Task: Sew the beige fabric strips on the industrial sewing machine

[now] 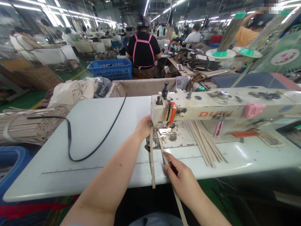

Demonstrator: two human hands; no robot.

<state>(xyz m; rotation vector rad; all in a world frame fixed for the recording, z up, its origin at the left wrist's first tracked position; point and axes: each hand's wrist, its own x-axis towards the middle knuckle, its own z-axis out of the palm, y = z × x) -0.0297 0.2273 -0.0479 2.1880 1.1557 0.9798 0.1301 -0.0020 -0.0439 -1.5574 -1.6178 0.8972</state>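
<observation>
My right hand (179,174) pinches a long beige strap (160,140) between thumb and fingers. One end of it reaches up under the head of the sewing machine (162,110), and the other runs down past the table's front edge. My left hand (144,127) is at the left side of the machine head, its fingertips hidden behind it. Another length of beige strap (152,163) hangs down beside that hand and over the table edge. Whether the left fingers grip anything does not show. A worn metal plate (181,138) lies under the needle area.
Loose beige strips (207,144) lie right of the needle area, under the machine arm. A dark strap (103,142) curves across the white table (94,110). Bundled strips (35,124) and a blue bin (14,157) stand left. Pink thread snips (219,127) hang from the machine.
</observation>
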